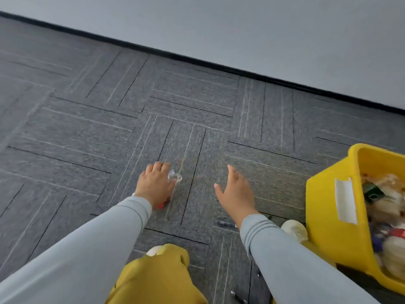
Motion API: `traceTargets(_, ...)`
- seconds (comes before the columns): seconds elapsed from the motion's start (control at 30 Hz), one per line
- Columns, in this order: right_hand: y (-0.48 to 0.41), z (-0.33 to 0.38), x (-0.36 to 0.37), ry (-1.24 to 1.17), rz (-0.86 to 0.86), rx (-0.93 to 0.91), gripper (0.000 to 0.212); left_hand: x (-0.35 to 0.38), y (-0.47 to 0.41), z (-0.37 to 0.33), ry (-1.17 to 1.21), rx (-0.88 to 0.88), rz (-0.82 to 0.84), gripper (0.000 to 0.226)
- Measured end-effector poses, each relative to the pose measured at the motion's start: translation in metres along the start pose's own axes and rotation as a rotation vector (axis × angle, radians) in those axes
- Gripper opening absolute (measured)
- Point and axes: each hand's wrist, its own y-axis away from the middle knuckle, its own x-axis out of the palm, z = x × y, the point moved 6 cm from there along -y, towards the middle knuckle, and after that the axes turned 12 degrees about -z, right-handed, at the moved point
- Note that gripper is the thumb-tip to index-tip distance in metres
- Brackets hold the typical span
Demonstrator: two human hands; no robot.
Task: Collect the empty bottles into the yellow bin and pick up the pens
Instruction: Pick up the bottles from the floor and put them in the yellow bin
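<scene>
Glossy yellow plastic bin (324, 207), matt grey ribbed carpet (109, 128), clear plastic bottle (174, 175).

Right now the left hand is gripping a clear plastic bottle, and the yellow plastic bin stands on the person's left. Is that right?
Not quite: the head view shows the yellow plastic bin on the person's right, past the open right hand. The left hand does grip the clear plastic bottle.
</scene>
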Motion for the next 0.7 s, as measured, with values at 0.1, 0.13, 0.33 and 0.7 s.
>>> traceTargets(0.1, -0.016, 0.044, 0.057, 0.034, 0.110, -0.096, 0.068, 0.025, 0.001, 0.065, 0.001, -0.131, 0.035, 0.053)
traceTargets(0.13, -0.020, 0.055, 0.075, 0.049, 0.139, -0.125, 0.068, 0.034, 0.003, 0.081, 0.007, -0.164, 0.044, 0.053)
traceTargets(0.33, -0.038, 0.095, 0.165, 0.096, 0.260, -0.229, 0.069, 0.095, 0.014, 0.152, 0.010, -0.276, 0.131, 0.054)
traceTargets(0.7, -0.050, 0.081, 0.277, 0.196, 0.383, -0.370, 0.068, 0.230, 0.022, 0.218, 0.048, -0.443, 0.348, 0.088)
